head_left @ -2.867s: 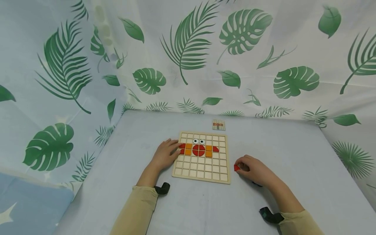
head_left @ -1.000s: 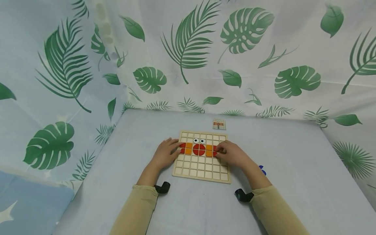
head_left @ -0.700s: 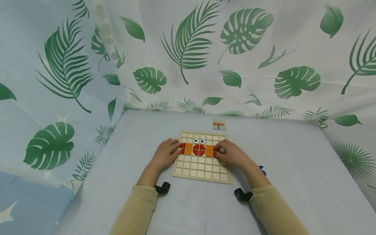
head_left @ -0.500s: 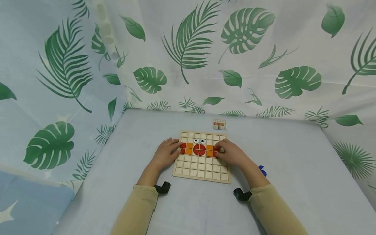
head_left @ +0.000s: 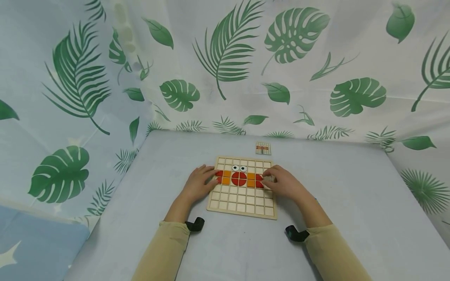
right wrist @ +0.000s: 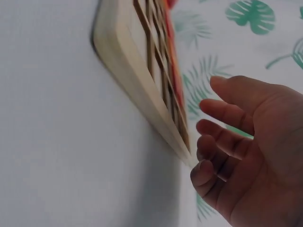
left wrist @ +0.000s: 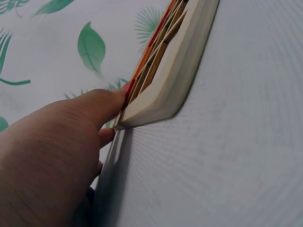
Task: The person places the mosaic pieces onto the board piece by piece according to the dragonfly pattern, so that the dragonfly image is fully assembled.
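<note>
A square wooden grid board (head_left: 242,214) lies on the cloth in front of me. Across it runs a row of red and orange tiles, with a red disc (head_left: 239,178) in the middle and two round eye tiles (head_left: 239,168) above. My left hand (head_left: 198,183) rests at the board's left edge, its thumb (left wrist: 102,105) touching the rim beside the end red tiles. At the opposite edge, my right hand (head_left: 286,183) hovers with nothing between its loosely bent fingers. Red tiles (head_left: 259,181) sit just left of its fingertips.
Behind the board lies a small pattern card (head_left: 263,148) showing a similar figure. A sliver of a blue piece (head_left: 316,199) peeks out beside the right forearm. Leaf-printed curtains (head_left: 225,78) enclose the back and left of the table. Each wrist carries a black camera mount (head_left: 297,234).
My right hand brought a red piece from right of the board to its right side, let go, and drew back slightly rightward. Two red tiles now show there. My left hand stayed put.
</note>
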`<state>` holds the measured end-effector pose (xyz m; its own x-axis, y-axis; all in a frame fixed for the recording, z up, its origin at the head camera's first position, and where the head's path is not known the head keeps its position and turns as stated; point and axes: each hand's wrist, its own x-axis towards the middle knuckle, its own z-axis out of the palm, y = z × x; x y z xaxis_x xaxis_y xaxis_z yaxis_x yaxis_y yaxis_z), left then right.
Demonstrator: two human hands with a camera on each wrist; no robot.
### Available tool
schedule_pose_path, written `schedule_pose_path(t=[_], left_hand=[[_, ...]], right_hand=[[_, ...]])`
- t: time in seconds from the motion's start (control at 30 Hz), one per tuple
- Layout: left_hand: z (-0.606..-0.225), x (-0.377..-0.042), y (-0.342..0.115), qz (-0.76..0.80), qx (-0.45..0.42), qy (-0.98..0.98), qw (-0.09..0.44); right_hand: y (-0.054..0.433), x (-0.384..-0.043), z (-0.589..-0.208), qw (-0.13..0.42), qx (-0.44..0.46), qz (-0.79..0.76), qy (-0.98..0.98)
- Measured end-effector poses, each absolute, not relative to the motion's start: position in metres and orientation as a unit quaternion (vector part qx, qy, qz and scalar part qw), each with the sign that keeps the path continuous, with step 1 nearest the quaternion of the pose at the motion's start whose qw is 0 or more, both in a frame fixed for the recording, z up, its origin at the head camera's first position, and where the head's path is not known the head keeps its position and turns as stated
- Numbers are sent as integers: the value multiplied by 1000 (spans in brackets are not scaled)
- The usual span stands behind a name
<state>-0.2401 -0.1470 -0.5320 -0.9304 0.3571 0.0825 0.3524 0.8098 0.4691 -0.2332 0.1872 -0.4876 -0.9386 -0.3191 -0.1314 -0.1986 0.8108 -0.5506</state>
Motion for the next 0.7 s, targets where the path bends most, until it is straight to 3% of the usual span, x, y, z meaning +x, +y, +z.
schedule_pose_path(t=[0.47,0.7], left_hand=[[-531,-240,-148,231,194,953,18],[-531,-240,-147,235,192,953,23]], right_hand=[[281,-197,-466,63,-113,-253,959],[327,-182,-480,73,-93,-255,960]])
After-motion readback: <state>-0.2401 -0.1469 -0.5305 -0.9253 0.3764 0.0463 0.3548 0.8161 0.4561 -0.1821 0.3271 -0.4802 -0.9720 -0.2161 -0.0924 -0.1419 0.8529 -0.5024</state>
